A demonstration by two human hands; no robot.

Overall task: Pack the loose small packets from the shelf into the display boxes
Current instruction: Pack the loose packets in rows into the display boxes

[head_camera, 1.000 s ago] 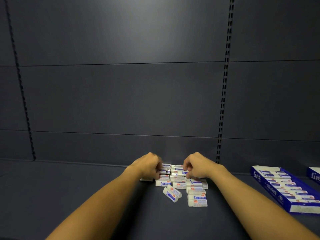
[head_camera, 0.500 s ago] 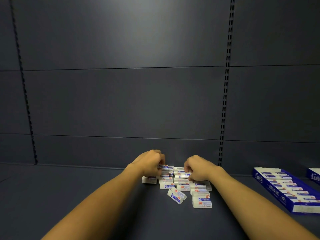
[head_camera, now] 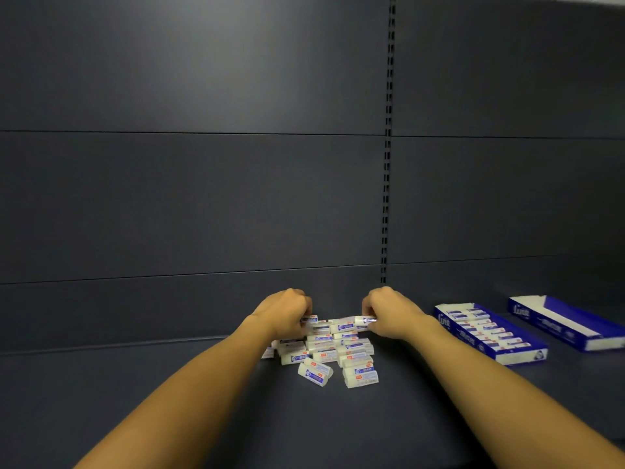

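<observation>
Dark shelf (head_camera: 135,401) holds loose packets (head_camera: 329,350); slotted back panel (head_camera: 203,198) behind.

I log two bare forearms entering from the near edge, one at left, one at right. No sleeve shows on either up to the frame edge. I see no watch, band or ring on the wrists. Left hand (head_camera: 287,311): bare, ungloved, knuckles rounded. Right hand (head_camera: 389,311): bare, ungloved, same build. Nail detail is too small to tell.
</observation>
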